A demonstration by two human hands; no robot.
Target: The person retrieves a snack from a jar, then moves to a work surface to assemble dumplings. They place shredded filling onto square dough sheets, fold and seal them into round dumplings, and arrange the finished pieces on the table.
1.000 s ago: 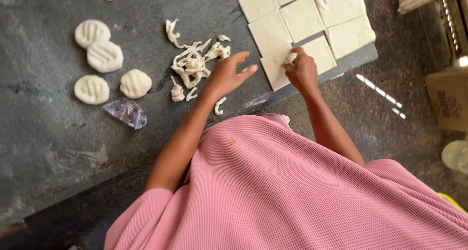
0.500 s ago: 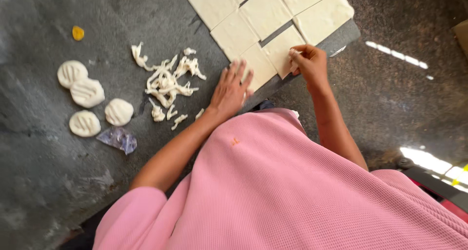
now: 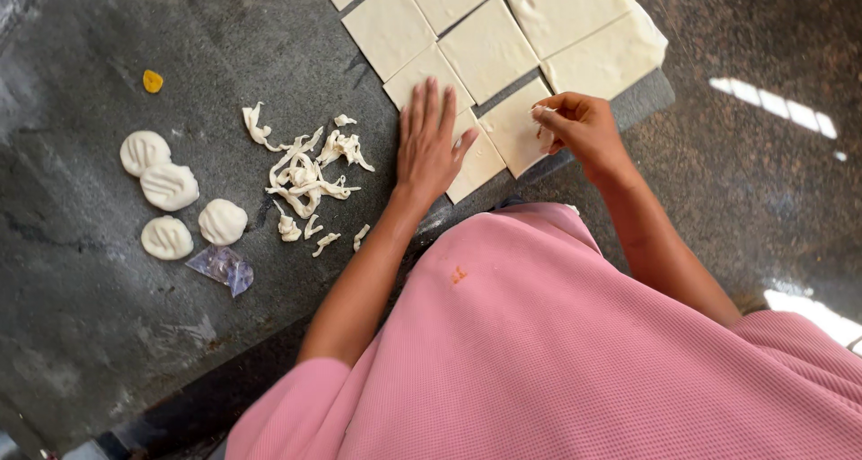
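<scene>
The left hand (image 3: 431, 150) has slid from the scraps (image 3: 305, 177) onto a dough square (image 3: 476, 159), fingers spread flat; the right hand (image 3: 579, 128), at three o'clock, stays pinched on a square's edge (image 3: 521, 123); both rest on the worktop (image 3: 81, 334).

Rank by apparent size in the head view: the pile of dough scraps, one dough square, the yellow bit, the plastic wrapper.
1. Pile of dough scraps
2. Dough square, somewhat smaller
3. Plastic wrapper
4. Yellow bit
</scene>
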